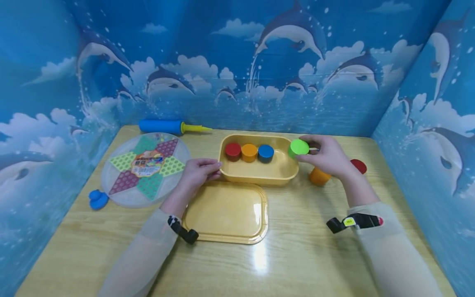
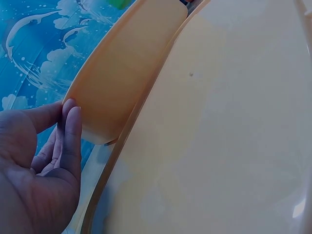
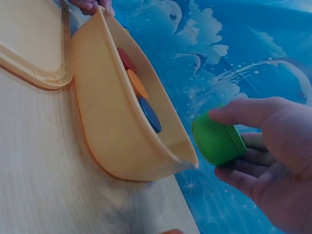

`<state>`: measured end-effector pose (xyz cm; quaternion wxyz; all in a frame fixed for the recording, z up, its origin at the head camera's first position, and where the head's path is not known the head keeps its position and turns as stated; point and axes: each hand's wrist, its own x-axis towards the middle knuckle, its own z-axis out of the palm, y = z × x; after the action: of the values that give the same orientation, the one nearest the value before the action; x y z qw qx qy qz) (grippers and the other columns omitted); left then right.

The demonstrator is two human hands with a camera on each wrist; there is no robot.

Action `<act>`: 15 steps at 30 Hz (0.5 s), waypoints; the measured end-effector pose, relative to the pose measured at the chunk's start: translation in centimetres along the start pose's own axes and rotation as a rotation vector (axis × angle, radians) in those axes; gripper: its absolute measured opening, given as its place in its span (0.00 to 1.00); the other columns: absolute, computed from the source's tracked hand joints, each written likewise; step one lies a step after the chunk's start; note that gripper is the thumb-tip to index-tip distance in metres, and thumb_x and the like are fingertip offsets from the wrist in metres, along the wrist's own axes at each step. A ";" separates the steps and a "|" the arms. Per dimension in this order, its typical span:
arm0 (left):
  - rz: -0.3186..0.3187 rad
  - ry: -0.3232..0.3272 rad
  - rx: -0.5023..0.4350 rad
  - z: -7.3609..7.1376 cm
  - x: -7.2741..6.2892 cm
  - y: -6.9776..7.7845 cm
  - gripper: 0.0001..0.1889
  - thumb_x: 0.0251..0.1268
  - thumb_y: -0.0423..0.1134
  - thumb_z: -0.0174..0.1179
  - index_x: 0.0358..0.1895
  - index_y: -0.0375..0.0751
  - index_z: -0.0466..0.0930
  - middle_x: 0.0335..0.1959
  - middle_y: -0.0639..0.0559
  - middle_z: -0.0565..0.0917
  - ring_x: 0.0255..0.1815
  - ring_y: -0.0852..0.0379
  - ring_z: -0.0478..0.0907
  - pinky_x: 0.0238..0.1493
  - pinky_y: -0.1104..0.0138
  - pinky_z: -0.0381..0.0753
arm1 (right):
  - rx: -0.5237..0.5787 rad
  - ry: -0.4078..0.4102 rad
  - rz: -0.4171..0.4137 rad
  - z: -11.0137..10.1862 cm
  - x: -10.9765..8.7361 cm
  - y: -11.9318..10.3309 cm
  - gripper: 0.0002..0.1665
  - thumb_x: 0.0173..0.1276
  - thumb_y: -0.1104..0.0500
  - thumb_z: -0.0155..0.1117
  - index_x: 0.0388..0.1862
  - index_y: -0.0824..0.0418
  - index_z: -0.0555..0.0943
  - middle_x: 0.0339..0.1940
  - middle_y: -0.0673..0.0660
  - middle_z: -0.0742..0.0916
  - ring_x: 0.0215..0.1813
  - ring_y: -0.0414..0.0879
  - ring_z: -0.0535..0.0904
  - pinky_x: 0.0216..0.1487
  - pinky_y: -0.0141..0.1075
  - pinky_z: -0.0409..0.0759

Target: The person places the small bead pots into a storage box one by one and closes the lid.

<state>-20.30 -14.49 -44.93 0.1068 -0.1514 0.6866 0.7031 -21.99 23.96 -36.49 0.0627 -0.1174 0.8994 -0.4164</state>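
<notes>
My right hand [image 1: 326, 154] holds a small green round tub [image 1: 299, 147] between thumb and fingers at the right end of a yellow plastic box [image 1: 256, 180]. In the right wrist view the green tub [image 3: 214, 139] is beside the box's upper rim, with a seam near one end. Inside the box, a red tub [image 1: 233, 152], an orange tub [image 1: 249, 152] and a blue tub [image 1: 265, 153] stand in a row on the left. My left hand [image 1: 198, 171] pinches the box's left end at the rim, also seen in the left wrist view.
A yellow lid [image 1: 226, 212] lies in front of the box. Near my right hand are another orange tub [image 1: 319, 176] and a red round piece [image 1: 358, 166]. To the left lie a star-patterned game board [image 1: 146, 169], a blue pump [image 1: 161, 126] and a small blue object [image 1: 98, 199].
</notes>
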 end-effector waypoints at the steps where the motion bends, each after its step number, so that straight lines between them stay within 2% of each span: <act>1: -0.001 0.002 -0.001 0.0 0.0 0.0 0.18 0.72 0.33 0.71 0.60 0.30 0.84 0.50 0.35 0.87 0.42 0.50 0.89 0.47 0.63 0.91 | -0.003 -0.011 -0.008 0.1 0.4 -0.1 0.39 0.69 0.56 0.79 0.74 0.67 0.75 0.67 0.64 0.81 0.64 0.60 0.79 0.64 0.54 0.84; 6: -0.003 0.008 -0.016 0.0 -0.1 0.0 0.17 0.72 0.32 0.71 0.59 0.30 0.84 0.49 0.35 0.87 0.40 0.51 0.89 0.47 0.63 0.91 | -0.042 -0.082 -0.032 0.4 2.2 -0.4 0.38 0.68 0.57 0.79 0.72 0.68 0.76 0.65 0.66 0.82 0.63 0.62 0.80 0.61 0.55 0.85; 15: -0.002 -0.003 -0.022 0.0 -0.1 0.1 0.16 0.71 0.32 0.71 0.58 0.29 0.84 0.46 0.36 0.87 0.39 0.51 0.89 0.47 0.62 0.92 | -0.149 -0.187 -0.051 1.2 4.8 -0.4 0.39 0.64 0.62 0.81 0.72 0.71 0.76 0.66 0.69 0.82 0.66 0.64 0.78 0.64 0.56 0.83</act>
<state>-20.21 -14.49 -44.80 0.1068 -0.1523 0.6785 0.7107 -26.31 21.56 -37.09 0.1267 -0.1827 0.9149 -0.3369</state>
